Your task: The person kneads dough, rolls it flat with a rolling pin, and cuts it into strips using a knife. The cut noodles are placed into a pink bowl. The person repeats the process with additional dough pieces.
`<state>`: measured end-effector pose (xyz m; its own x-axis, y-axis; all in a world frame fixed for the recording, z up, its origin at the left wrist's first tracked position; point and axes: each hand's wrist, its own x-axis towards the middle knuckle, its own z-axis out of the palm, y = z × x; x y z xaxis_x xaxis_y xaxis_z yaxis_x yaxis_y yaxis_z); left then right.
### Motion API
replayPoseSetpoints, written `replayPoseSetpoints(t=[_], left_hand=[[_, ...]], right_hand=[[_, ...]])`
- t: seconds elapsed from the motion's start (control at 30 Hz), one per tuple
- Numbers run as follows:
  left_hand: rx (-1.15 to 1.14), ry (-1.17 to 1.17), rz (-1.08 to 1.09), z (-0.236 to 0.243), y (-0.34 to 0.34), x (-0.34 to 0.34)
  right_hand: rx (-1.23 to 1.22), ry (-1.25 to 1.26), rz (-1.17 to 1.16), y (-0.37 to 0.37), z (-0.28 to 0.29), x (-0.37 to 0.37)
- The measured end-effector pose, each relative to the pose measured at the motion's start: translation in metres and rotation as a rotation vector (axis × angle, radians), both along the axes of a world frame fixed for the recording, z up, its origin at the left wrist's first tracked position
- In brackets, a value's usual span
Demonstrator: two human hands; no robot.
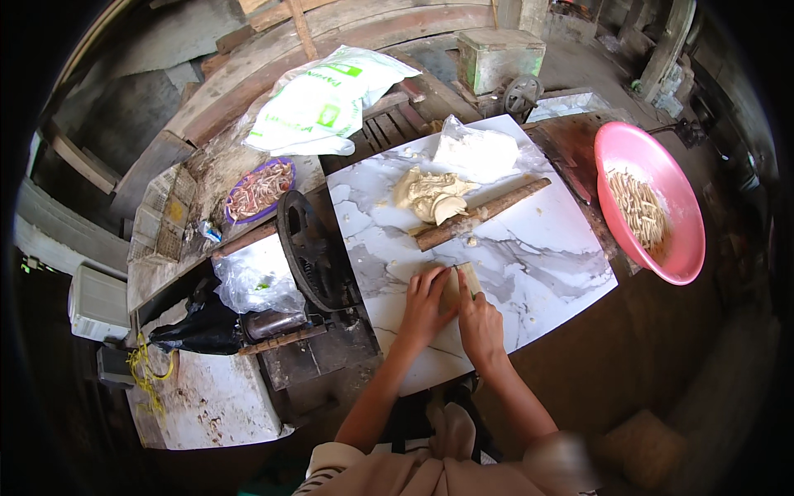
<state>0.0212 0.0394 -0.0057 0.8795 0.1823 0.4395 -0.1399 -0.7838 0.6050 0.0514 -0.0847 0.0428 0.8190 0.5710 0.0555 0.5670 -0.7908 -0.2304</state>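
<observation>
On the marbled white board [546,281], both my hands meet over a flat pale strip of dough [470,276]. My left hand [423,304] presses and steadies it with bent fingers. My right hand [481,327] is closed around a knife, its index finger stretched forward; the handle is hidden and only a thin dark line of the knife [456,271] shows. Just beyond my hands lies a brown wooden rolling pin [504,213], set at a slant. Behind it sits a lump of soft yellowish dough [426,192], next to a clear plastic bag of white stuff [473,150].
At right stands a pink basin [608,194] with many pale dough strips. A purple-rimmed basket [266,217] of reddish strips is at left, near a dark hand-wheel machine [302,248]. A white and green sack [331,103] lies at the back, left of a worn box [500,62].
</observation>
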Motion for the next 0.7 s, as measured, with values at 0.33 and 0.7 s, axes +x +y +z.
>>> replayPoseSetpoints(t=[0.33,0.7], left_hand=[[-0.012,-0.01,0.009,0.0065,-0.0003,-0.0021],[-0.031,0.023,-0.029,0.0066,0.0021,-0.003]], right_hand=[[-0.026,0.043,-0.044,0.0082,-0.0028,0.0003],[-0.018,0.05,-0.048,0.0081,-0.0053,-0.006]])
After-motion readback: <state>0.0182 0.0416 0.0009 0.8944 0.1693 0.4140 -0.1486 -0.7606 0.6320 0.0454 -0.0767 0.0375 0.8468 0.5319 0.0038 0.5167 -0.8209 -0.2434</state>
